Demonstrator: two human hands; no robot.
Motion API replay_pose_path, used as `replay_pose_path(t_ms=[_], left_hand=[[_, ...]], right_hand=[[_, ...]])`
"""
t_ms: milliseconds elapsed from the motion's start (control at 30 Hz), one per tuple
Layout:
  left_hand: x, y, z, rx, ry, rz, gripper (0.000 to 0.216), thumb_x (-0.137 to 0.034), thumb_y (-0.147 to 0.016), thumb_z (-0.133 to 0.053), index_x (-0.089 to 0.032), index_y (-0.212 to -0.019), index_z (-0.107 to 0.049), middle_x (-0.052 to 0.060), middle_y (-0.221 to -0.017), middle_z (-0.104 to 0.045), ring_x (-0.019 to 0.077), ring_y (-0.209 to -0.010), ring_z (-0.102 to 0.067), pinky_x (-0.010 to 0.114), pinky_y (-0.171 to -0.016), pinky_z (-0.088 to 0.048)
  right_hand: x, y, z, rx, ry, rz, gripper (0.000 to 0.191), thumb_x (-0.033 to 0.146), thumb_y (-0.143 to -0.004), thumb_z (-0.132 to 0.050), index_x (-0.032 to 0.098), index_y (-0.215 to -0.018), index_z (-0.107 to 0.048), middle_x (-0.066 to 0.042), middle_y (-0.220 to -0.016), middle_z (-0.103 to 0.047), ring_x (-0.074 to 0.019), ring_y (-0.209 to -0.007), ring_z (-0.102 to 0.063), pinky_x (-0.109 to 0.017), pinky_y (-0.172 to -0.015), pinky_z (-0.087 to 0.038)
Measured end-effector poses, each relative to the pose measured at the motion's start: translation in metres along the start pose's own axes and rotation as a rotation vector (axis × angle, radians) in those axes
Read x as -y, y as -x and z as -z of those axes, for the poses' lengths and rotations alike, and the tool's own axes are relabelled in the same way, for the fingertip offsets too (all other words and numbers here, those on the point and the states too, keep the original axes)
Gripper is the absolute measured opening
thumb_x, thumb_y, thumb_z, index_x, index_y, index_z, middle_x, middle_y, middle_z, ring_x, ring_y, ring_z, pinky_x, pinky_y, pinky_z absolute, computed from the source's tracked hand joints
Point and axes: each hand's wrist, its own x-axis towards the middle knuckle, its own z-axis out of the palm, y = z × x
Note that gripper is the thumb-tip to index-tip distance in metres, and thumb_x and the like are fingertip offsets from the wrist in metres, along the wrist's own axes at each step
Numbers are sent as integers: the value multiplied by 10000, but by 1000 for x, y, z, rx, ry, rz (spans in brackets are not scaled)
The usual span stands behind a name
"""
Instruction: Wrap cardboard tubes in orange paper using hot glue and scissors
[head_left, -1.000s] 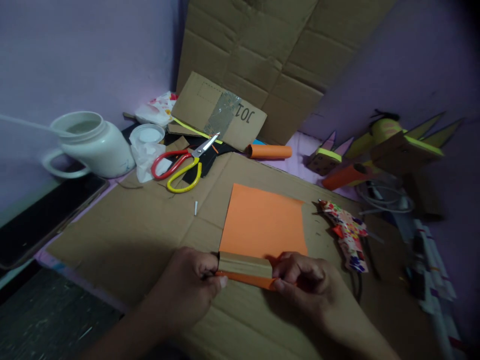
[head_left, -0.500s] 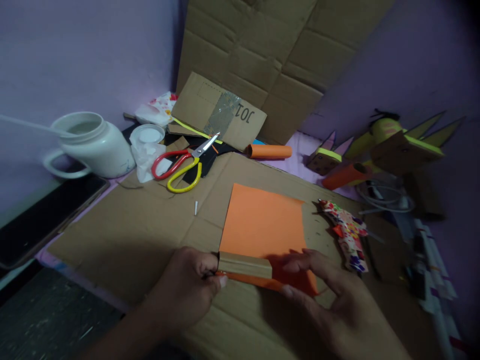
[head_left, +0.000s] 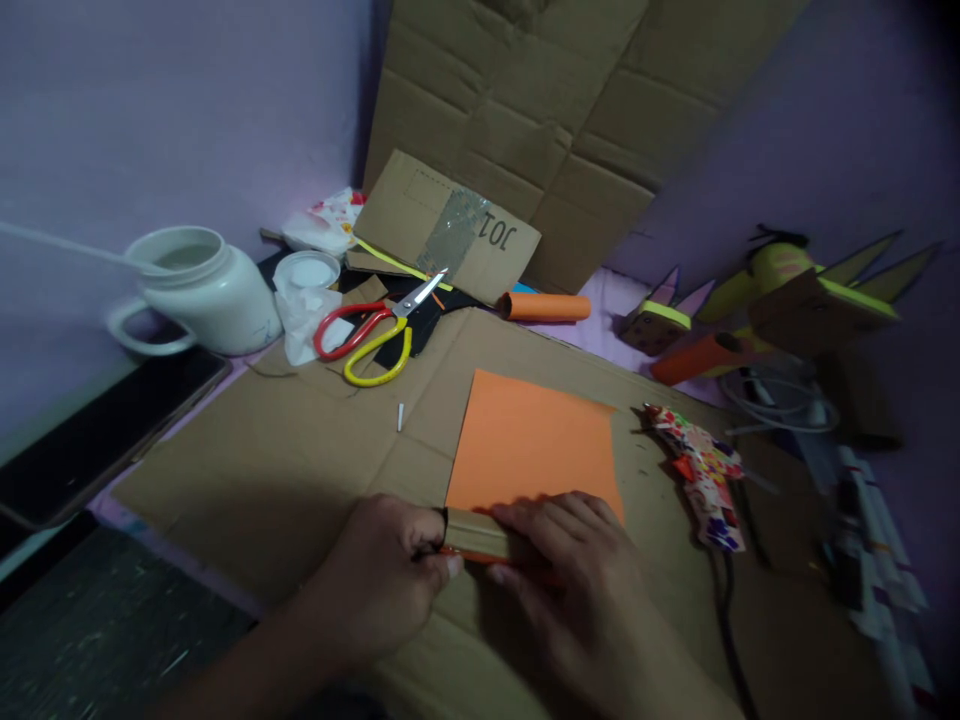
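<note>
An orange sheet of paper [head_left: 536,440] lies on the cardboard, its near edge curled up against a brown cardboard tube [head_left: 480,530]. My left hand [head_left: 394,565] is closed around the tube's left end, thumb low and fingers over the top. On the right part of the tube, my right hand [head_left: 570,570] presses with its fingers on top and its thumb at the front, pinching paper and tube together. A strip of the orange paper shows under the tube between the hands. The tube's right end is hidden by my right hand.
Scissors [head_left: 375,335] with red and yellow handles lie at the back left, near a white mug [head_left: 202,295] and a phone [head_left: 112,430]. To the right rests a flower-patterned glue gun [head_left: 697,465]. A rolled orange tube [head_left: 547,307] lies behind the sheet.
My right hand has moved left and closed onto the tube and the paper's near edge, where its fingers were apart before. My left hand keeps its hold. The view has shifted slightly.
</note>
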Motion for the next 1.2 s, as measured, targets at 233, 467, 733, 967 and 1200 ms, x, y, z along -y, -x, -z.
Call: replay_pose_path(t_ms=[233, 467, 733, 967, 1200], left_hand=[[-1, -6, 42, -176, -160, -72, 245, -356, -736, -528, -170, -771, -684, 6, -684, -666, 160, -634, -596, 240, -581, -408], [-26, -83, 40, -220, -782, -788, 333, -301, -908, -437, -200, -1187, -586, 73, -1325, -543, 253, -1255, -424, 398, -1016, -314], [-24, -113, 28, -142, -1000, -796, 400, -369, -935, -398, -232, -1301, -481, 67, -1460, -397, 287, -1346, -294, 548, -1051, -179], [-24, -112, 29, -128, -963, -773, 403, -361, -932, -394, -237, -1305, -481, 54, -1467, -388, 287, -1354, -283, 569, -1058, -168], [-25, -112, 29, -133, -953, -764, 404, -361, -922, -414, -250, -1302, -493, 38, -1460, -400, 284, -1345, -301, 562, -1062, -178]], right_hand=[[0, 0, 1, -12, -3, 13, 183, 193, -769, -631, 191, -952, -633, -45, -777, -697, -225, -718, -605, -370, -673, -394], [0, 0, 1, -3, 20, 38, 213, 182, -754, -643, 187, -967, -634, -56, -780, -707, -229, -718, -617, -362, -658, -416], [2, -2, 4, 25, 34, 54, 167, 171, -738, -618, 190, -904, -626, -46, -733, -693, -220, -661, -619, -359, -622, -428], [2, -4, 6, 103, -6, 34, 155, 198, -751, -604, 205, -902, -639, -45, -740, -700, -221, -675, -624, -361, -633, -435], [-1, -3, 6, 96, 4, 39, 144, 253, -802, -592, 203, -927, -645, -44, -775, -713, -215, -701, -635, -372, -662, -466]])
